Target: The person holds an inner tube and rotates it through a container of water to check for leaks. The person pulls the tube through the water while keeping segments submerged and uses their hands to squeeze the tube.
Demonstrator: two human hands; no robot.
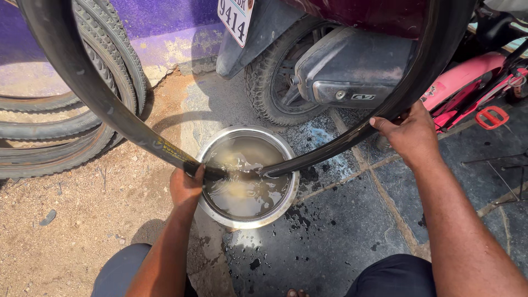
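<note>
1. Both my hands were on the black inner tube [324,157]. My left hand [186,186] was clenched round it at the near left rim of the steel basin [248,222], pressing a short stretch down into the cloudy water [245,190]. My right hand [410,133] gripped it further right and higher, above the wet stone paving [352,231].
2. That tube ran as one big loop: down from the far left, through the water between my hands, then up again on the right and out of the top of the view.
3. To do this dunking well, I judged that I should keep the wet stretch fully under and fairly still, hold it long enough to read the surface, and feed the loop along bit by bit so that no part was missed. A looser right-hand hold would have let the rubber slide without twisting.
4. Nearest to me were my two knees in dark cloth, and a toe or two at the bottom edge.
5. Counted in the middle ground: one basin, one tube, two hands.
6. On the far left, bicycle tyres [66,129] leaned in a stack on the sandy ground against a purple wall [165,22]; I made out at least three, though the overlap kept me from being sure.
7. Far centre stood one scooter, its rear wheel [275,88] and grey exhaust cover [352,71] showing.
8. Far right was one pink bicycle frame [462,82] with one red pedal [492,116].
</note>
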